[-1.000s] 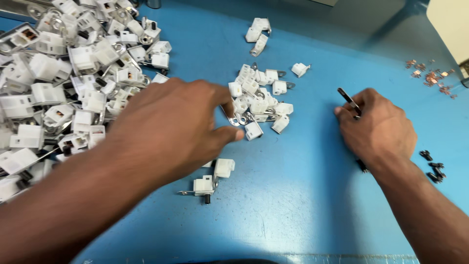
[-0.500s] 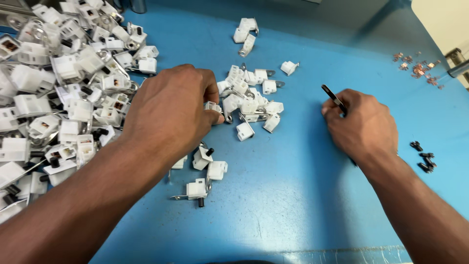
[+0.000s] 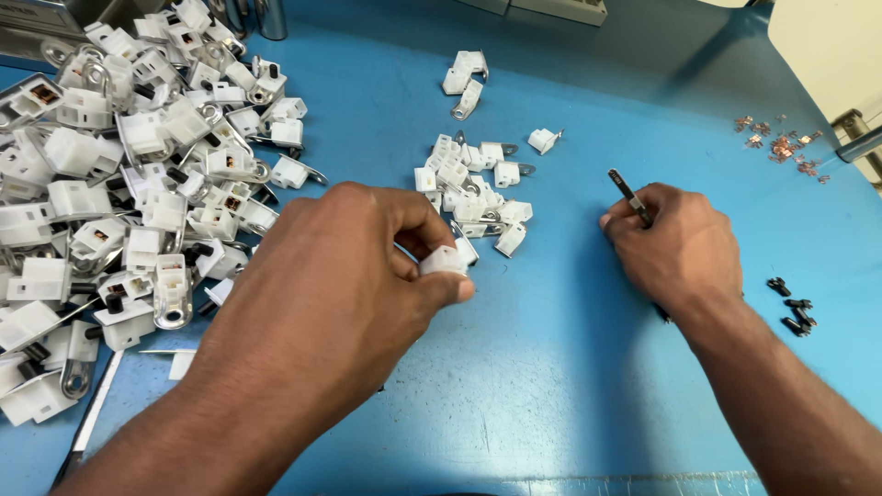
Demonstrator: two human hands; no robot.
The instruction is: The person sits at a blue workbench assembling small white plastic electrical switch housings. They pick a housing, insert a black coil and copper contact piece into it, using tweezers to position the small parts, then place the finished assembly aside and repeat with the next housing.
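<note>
**White connector piece and dark slim tool in hand**

White plastic connector piece (image 3: 445, 261): small, blocky, pale white. It is pinched between thumb and fingertips of the left hand (image 3: 340, 285), raised just above the blue worktop (image 3: 551, 367), near the small cluster of like pieces. Its orientation cannot be told; the fingers cover most of it.

Slim dark tool (image 3: 630, 197): thin, rod-like, with a lighter band near the tip. It is gripped in the right hand (image 3: 675, 248), its tip projecting up and left beyond the fingers, tilted.
</note>
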